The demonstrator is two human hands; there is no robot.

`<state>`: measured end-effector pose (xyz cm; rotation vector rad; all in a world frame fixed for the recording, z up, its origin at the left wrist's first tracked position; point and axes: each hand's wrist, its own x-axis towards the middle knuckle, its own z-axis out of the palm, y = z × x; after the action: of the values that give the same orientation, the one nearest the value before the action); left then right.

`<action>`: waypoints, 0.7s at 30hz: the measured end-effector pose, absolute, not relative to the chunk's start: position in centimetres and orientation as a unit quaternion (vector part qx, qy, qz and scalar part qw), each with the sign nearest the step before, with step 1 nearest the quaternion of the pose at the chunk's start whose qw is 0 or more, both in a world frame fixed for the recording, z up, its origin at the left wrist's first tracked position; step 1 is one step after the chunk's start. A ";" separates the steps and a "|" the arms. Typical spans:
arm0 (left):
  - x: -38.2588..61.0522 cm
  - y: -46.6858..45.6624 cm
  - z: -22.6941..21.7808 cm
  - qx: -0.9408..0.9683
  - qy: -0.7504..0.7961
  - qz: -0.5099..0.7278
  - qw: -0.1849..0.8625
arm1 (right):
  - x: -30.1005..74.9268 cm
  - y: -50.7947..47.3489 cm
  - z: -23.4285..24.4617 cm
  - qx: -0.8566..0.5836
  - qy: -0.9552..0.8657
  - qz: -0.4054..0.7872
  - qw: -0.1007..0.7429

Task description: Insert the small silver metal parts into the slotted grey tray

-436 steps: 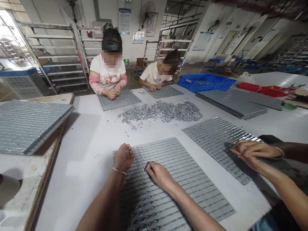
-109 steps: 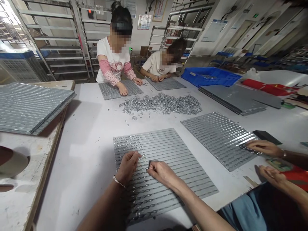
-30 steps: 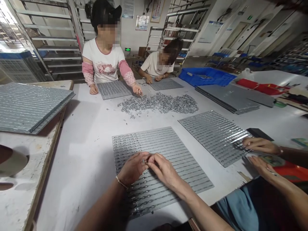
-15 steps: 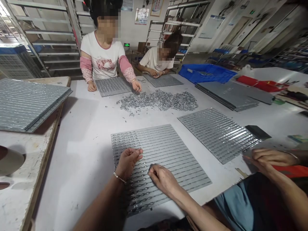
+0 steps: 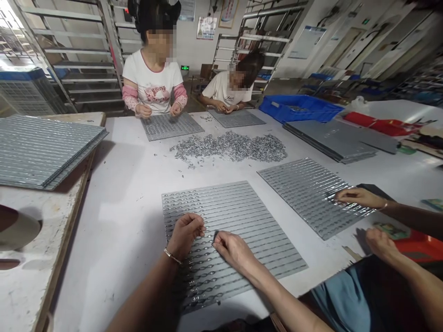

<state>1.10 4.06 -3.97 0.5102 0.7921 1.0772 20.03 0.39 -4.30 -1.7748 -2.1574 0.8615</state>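
A flat grey board [image 5: 256, 230] with thin parallel grooves lies on the table before me. Small shiny oval pieces [image 5: 207, 271] sit in rows along its left part. Over those rows my left hand [image 5: 187, 233] is closed, thumb and forefinger pinched together; whatever they hold is too small to name. Close to its right, my right hand [image 5: 233, 251] is low at the board with fingers curled and tips pressed together. Its fingertips hide anything held there.
A heap of loose oval pieces [image 5: 231, 146] lies mid-table. On the right, a co-worker's hand [image 5: 362, 197] touches another grooved board [image 5: 294, 193]. Two people sit opposite with boards. Stacked boards [image 5: 51, 147] lie left; a blue crate [image 5: 301, 108] and flat grey sheets [image 5: 328, 138] stand back right.
My left fingertips have dipped slightly toward the board; my right hand has barely moved. The right co-worker's hand has reached onto their board. The person opposite has drawn a hand back from the heap.
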 end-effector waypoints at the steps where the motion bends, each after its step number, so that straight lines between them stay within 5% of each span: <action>1: 1.1 4.0 -4.0 0.236 0.354 0.488 0.763 | 20.1 0.5 -4.5 -0.600 -0.735 0.294 0.111; 21: 1.4 4.0 -5.7 0.348 0.349 0.445 0.748 | 20.7 0.8 -5.1 -0.571 -0.742 0.319 0.147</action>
<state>1.37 3.98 -5.72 0.7622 0.7636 0.9730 20.73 0.80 -5.12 -1.6428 -2.1350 0.9187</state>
